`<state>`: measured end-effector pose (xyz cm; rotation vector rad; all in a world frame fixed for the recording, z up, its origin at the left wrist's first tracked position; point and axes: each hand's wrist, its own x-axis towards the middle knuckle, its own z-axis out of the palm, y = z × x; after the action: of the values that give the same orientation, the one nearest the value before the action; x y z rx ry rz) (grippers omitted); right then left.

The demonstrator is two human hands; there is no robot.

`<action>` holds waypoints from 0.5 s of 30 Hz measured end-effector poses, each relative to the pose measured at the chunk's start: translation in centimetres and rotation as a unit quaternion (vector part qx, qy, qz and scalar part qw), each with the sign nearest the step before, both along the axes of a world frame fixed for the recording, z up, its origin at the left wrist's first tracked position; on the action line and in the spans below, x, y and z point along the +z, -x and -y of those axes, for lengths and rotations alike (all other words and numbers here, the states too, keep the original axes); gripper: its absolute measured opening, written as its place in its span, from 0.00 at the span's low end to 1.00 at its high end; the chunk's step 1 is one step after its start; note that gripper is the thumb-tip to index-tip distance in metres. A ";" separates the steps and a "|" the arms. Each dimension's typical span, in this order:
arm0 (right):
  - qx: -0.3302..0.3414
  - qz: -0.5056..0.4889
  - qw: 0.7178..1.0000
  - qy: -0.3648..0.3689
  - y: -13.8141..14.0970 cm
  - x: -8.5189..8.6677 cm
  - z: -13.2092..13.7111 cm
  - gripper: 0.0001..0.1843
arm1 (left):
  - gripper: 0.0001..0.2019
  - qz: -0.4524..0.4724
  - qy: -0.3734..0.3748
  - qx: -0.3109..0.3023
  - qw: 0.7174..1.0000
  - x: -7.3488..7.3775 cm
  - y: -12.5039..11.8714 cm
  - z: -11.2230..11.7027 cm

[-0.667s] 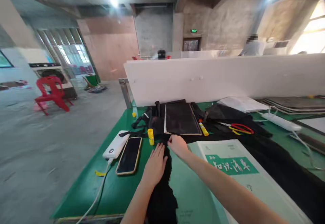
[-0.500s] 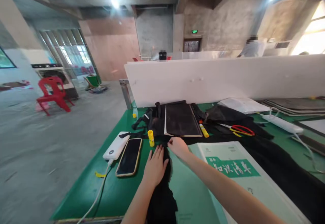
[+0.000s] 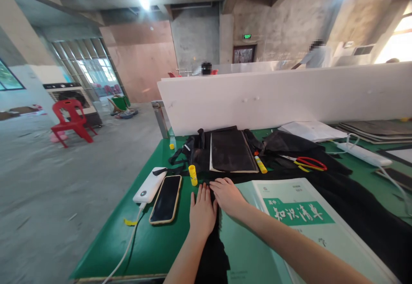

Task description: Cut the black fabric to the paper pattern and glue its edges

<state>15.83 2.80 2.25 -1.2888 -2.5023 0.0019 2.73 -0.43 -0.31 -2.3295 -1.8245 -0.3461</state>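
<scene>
A light-green book [image 3: 299, 209] lies open with its cover spread flat on black cloth [image 3: 212, 249]. My left hand [image 3: 203, 211] rests palm down on the cloth along the cover's left edge, fingers stretched forward. My right hand [image 3: 229, 196] lies over the cover's top left corner, its fingers extended onto the cloth and almost touching my left fingers. Just beyond my left fingertips stands a yellow glue stick [image 3: 192, 175]. Ahead of both hands is a black-covered book [image 3: 232, 151], with a second yellow glue stick [image 3: 260, 164] beside it.
On the green table [image 3: 135, 249], left of my hands, are a phone [image 3: 165, 199] and a white power bank [image 3: 150, 186] with a cable. Scissors [image 3: 307, 163] and a power strip [image 3: 365, 154] lie right. A white partition [image 3: 273, 97] closes the far side; people are beyond it.
My right hand has gone from pinched fingers at the cover's corner to fingers laid out flat. My left hand stays flat in about the same place. The view has shifted slightly.
</scene>
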 end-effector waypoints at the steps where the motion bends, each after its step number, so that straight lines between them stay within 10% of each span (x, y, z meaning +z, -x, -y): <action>1: -0.006 0.015 1.000 0.010 0.1 -0.1 -0.2 0.16 | 0.23 0.000 -0.001 0.004 1.000 0.0 -0.1 0.0; 15: -0.039 0.074 0.996 0.032 0.5 -0.2 -1.7 0.14 | 0.24 0.028 -0.003 -0.054 0.998 0.0 -0.1 1.3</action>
<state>15.38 4.54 2.06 -1.4609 -2.5931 -0.0342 2.79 -1.71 -0.28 -2.4439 -1.7228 -0.4360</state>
